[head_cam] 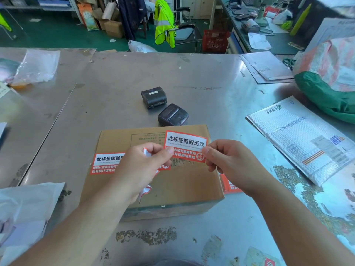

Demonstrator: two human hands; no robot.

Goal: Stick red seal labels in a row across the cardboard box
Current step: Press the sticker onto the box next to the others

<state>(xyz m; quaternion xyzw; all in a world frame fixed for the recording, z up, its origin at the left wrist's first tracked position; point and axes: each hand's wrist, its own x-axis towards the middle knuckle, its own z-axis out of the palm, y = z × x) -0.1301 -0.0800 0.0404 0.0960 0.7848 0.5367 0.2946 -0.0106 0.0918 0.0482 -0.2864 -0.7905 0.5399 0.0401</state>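
Observation:
A brown cardboard box lies on the steel table in front of me. One red-and-white seal label is stuck across its left side, partly hidden by my left hand. A second red seal label hangs above the box's right half, pinched at its lower left edge by my left hand and at its lower right corner by my right hand. My left hand also holds crumpled backing paper in its palm. Another red label shows on the box's right side.
Two small black label printers sit just behind the box. A bubble mailer and a green bag lie to the right, plastic bags at the left, and papers at the back right.

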